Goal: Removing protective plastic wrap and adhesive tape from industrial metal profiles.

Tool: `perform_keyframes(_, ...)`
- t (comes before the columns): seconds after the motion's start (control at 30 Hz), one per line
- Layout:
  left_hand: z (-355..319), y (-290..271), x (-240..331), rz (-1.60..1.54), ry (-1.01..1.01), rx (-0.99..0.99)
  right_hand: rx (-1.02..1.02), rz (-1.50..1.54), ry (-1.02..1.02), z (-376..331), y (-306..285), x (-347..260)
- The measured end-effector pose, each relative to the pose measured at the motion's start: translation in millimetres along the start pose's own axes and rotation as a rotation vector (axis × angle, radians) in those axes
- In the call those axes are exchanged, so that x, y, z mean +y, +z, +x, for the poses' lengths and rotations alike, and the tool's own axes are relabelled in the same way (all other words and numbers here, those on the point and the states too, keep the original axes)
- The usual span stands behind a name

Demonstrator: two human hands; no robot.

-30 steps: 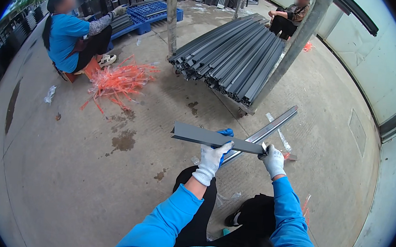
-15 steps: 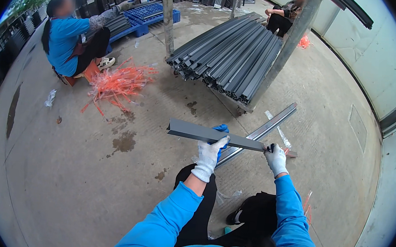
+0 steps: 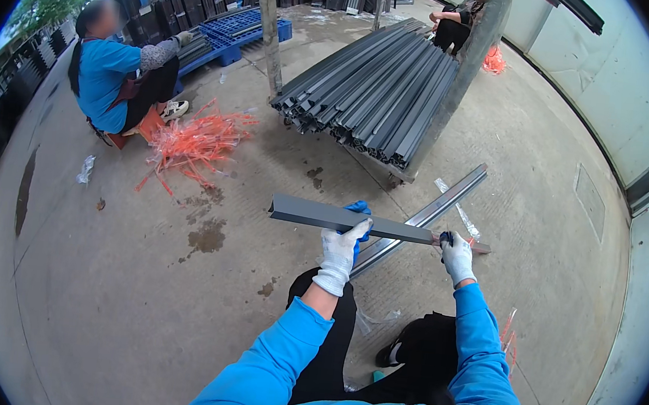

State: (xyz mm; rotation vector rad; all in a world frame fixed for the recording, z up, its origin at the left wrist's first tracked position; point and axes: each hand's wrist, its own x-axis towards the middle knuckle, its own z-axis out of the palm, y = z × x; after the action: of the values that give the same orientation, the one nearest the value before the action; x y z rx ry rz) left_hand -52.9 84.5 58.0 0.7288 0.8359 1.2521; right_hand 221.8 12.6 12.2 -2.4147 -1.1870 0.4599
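Note:
A grey metal channel (image 3: 308, 212) lies crosswise in front of me, its open end to the left. My left hand (image 3: 341, 252), in a white glove with blue fingers, is closed around its middle. My right hand (image 3: 456, 259), gloved the same way, is closed at the channel's right end. There a narrow brownish bar (image 3: 480, 249) shows on both sides of my right fingers; how it meets the channel is hidden. Beneath the channel, a long shiny metal profile (image 3: 450, 195) slants across, its near end beside my knee.
A rack with metal posts (image 3: 268, 29) holds a large stack of dark profiles (image 3: 375, 82) ahead. Orange plastic strapping (image 3: 198, 139) lies heaped left of it. One co-worker (image 3: 110, 72) sits by a blue pallet (image 3: 236, 26), another (image 3: 454, 28) behind the stack. A pale wall (image 3: 610, 74) runs along the right.
The view has shifted slightly. Both hands keep their hold, and the channel stays crosswise with little visible movement. The co-worker at left has drawn the outstretched arm back a little.

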Motion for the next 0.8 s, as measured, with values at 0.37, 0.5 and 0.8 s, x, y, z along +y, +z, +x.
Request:
perform_keyframes(0.37,-3,0,3,0.001,0.007,0.005,-0.026,-0.068,-0.135,6,15,22)
perform_keyframes(0.5,-6,-6,6,0.007,0.008,0.013,-0.072,-0.046,-0.087,-6,10,6)
perform_keyframes(0.8,-2,0,26,0.038,-0.022,0.097,0.243,0.392,0.076,17,-30,4)
